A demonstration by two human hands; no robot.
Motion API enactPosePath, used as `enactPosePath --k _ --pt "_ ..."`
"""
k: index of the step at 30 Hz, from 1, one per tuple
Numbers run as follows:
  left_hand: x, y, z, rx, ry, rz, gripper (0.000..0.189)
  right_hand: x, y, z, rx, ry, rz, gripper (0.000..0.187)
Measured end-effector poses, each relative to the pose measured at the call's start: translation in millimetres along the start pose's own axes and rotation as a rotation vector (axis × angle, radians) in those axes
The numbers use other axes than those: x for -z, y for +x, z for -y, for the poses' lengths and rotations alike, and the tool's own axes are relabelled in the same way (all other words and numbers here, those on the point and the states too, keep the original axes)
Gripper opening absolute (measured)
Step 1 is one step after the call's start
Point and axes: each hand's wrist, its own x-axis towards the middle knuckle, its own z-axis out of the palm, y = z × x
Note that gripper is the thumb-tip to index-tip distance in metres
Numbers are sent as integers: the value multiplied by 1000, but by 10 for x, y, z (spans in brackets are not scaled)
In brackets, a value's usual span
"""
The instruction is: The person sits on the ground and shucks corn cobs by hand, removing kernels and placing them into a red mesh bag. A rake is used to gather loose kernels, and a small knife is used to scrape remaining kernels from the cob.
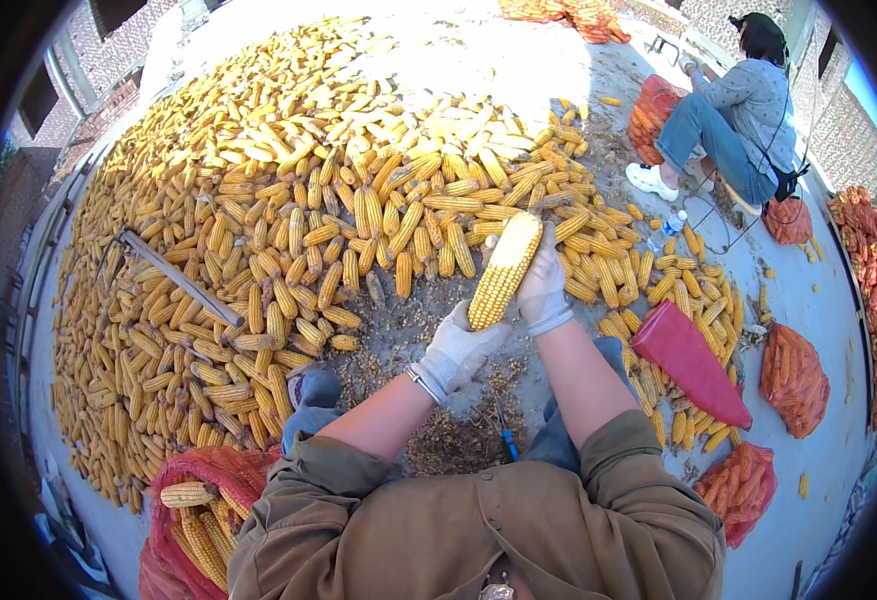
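Note:
Both hands wear pale knit gloves and hold one large yellow corn cob (500, 277), raised and tilted in front of me. My left hand (462, 346) grips its lower end. My right hand (543, 281) is at the cob's right side near the upper end, its fingers partly hidden behind the cob. A big heap of husked corn cobs (258, 247) spreads ahead and to the left. A blue-handled tool (510, 444) lies on the ground between my legs among loose kernels. An open red mesh sack (176, 480) with cobs in it stands by my left side.
A long-handled tool (180, 276) lies on the heap. To the right are a folded red sack (690, 360), filled mesh sacks (795, 379) and a plastic bottle (667, 230). Another person (742, 112) sits at the upper right by a mesh sack (652, 116). More filled sacks (870, 285) line the far right.

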Motion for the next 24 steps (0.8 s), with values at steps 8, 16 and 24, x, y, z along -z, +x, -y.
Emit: enactPosePath --k 8,16,24 --pt "450 467 340 -613 663 -571 52 -472 -267 -9 -295 106 79 58" --pt "320 288 275 -732 785 -434 45 -162 -137 136 -394 714 113 51" --pt "106 261 271 108 -214 -116 28 -128 -146 178 -314 695 263 57"
